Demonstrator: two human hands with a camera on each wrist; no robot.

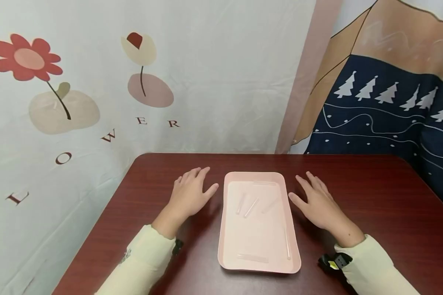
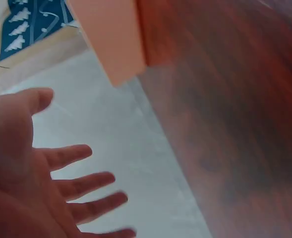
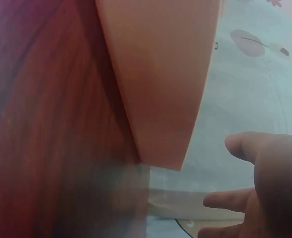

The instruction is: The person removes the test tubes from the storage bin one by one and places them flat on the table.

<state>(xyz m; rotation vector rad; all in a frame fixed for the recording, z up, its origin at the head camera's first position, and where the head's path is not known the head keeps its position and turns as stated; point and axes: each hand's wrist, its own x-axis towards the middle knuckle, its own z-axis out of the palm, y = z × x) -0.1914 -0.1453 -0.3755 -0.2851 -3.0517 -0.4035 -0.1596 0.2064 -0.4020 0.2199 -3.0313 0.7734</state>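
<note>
A shallow pink tray (image 1: 260, 237) lies on the table between both hands. Several clear, thin stick- or tube-like pieces are scattered in it, among them a slanted one (image 1: 251, 207) near the middle, one (image 1: 287, 243) along the right wall and a wider one (image 1: 252, 258) at the near end. To the left of the tray, my left hand (image 1: 190, 192) hovers with fingers spread, holding nothing. My right hand (image 1: 317, 205) is on the other side, thumb close to the tray's right wall, also holding nothing. Both wrist views show the tray's outer wall (image 2: 111, 39) apart from the fingers.
The dark red-brown wooden table (image 1: 373, 196) extends around the tray. Behind it hang a pale curtain (image 1: 225, 82) with flower prints and a navy cloth (image 1: 373, 114) with white trees. A black wrist device (image 1: 334, 262) sits by the right sleeve.
</note>
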